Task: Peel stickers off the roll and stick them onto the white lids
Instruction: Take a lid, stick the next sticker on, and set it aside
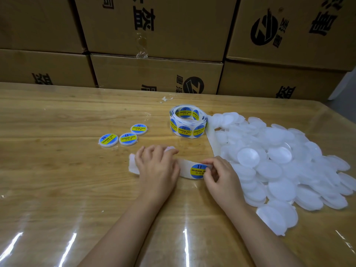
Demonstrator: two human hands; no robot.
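A roll of blue-and-yellow round stickers [187, 121] stands on the table, its white backing strip [212, 143] trailing down toward my hands. My left hand [157, 166] lies over the strip's loose end, fingers curled down on the paper. My right hand [221, 175] pinches the edge of a blue-and-yellow sticker [197, 171] that sits on the strip between both hands. A big heap of plain white lids [279, 162] lies to the right. Three lids bearing stickers [123, 136] lie to the left of the roll.
Stacked cardboard boxes [158, 70] wall off the far edge of the table. The wooden tabletop [57, 180] is covered in glossy clear film. A small scrap of torn film [166, 99] lies behind the roll.
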